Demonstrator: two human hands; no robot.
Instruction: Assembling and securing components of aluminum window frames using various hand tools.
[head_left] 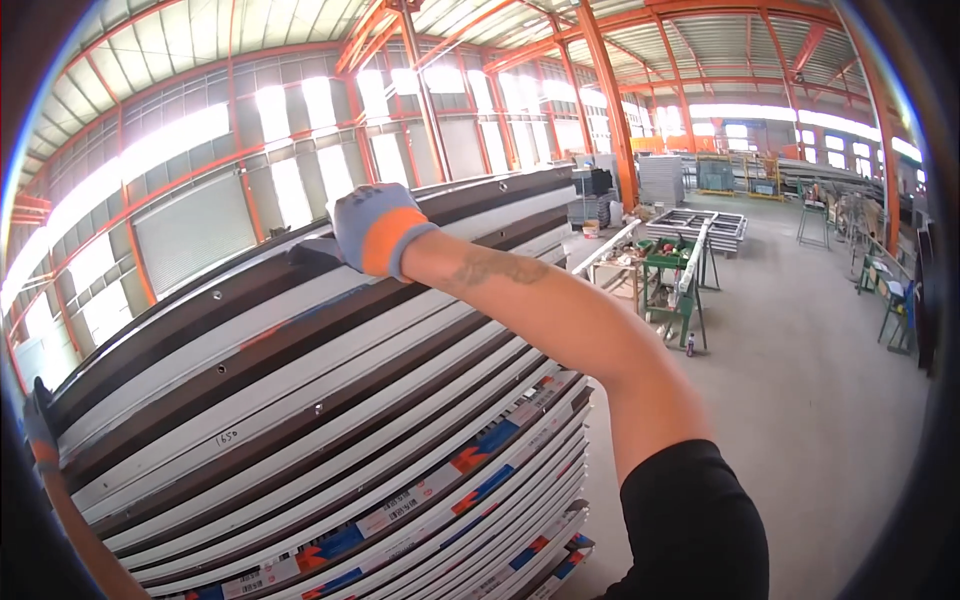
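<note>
The right hand (372,232), in a grey knitted work glove with an orange cuff band, reaches up and across to the top of a tall stack of long aluminium frame profiles (330,420) — dark brown and white strips standing on edge, side by side, leaning away toward the far wall. Its fingers are curled over the uppermost dark brown profile (240,290), gripping that top edge near its middle; the bare forearm, with a dark mark on the skin, runs down to a black short sleeve (690,530) at the lower right. The left hand (38,430), in the same kind of grey and orange glove, sits at the far left rim of the view against the left end of the stack, at the dark outer profile; whether it is closed on that edge or only resting against it cannot be told, since the rim darkens and bends the view there. The nearer profiles carry white protective film with blue and orange printed patches (470,460). Beyond the stack lies a grey concrete floor (800,360), a green metal work stand (672,280) with long pale bars on it, and orange steel roof columns (610,110) — all well apart from the hands.
</note>
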